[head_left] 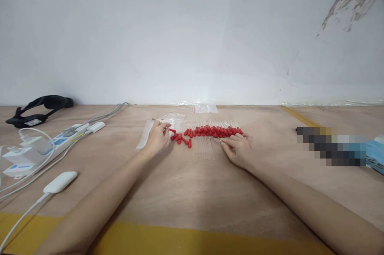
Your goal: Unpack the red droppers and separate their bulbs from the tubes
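On the wooden table, my left hand pinches a red rubber dropper bulb between thumb and fingertips. Just right of it lie several loose red bulbs. A long row of droppers stretches behind and between my hands, red bulbs toward me and thin pale tubes pointing at the wall. In front of the row are several bare, clear glass tubes. My right hand rests by the row's right end, thumb and index finger close together beside the tubes; what they pinch is too thin to make out.
Clear plastic bags lie under and behind my left hand, and a small bag lies by the wall. Leftward are a power strip with chargers and cables, a white puck-like device and a black strap. A blurred dark object sits right.
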`<state>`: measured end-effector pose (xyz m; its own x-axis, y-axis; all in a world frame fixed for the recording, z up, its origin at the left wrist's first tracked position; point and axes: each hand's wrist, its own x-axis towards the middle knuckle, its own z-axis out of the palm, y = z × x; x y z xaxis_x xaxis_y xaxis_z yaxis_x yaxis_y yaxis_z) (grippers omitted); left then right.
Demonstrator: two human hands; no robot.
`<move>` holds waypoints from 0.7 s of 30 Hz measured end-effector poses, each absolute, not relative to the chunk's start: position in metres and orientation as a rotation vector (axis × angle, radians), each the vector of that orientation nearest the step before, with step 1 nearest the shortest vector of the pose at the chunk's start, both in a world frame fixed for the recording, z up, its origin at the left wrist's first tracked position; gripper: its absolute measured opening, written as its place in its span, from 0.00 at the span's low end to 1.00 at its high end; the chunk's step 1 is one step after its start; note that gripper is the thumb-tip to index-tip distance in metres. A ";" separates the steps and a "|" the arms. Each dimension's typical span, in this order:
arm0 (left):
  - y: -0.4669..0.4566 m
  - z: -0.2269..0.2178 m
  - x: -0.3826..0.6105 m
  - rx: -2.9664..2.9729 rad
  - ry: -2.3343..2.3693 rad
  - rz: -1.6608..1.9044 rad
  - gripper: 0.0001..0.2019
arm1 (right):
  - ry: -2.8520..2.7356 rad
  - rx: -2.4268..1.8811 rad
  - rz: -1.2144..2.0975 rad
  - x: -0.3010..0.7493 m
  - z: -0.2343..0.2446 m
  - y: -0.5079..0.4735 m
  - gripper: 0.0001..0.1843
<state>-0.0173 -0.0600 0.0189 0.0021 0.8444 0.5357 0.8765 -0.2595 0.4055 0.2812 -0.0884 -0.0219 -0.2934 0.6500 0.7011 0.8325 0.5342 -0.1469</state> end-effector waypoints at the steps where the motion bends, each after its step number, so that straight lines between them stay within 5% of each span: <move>1: -0.054 0.018 -0.023 -2.181 -1.931 -1.064 0.12 | -2.049 -1.244 -0.287 0.279 -0.022 -0.088 0.12; 21: -0.044 0.010 -0.019 -2.185 -1.892 -0.950 0.09 | -2.063 -1.330 -0.036 0.252 -0.022 -0.098 0.10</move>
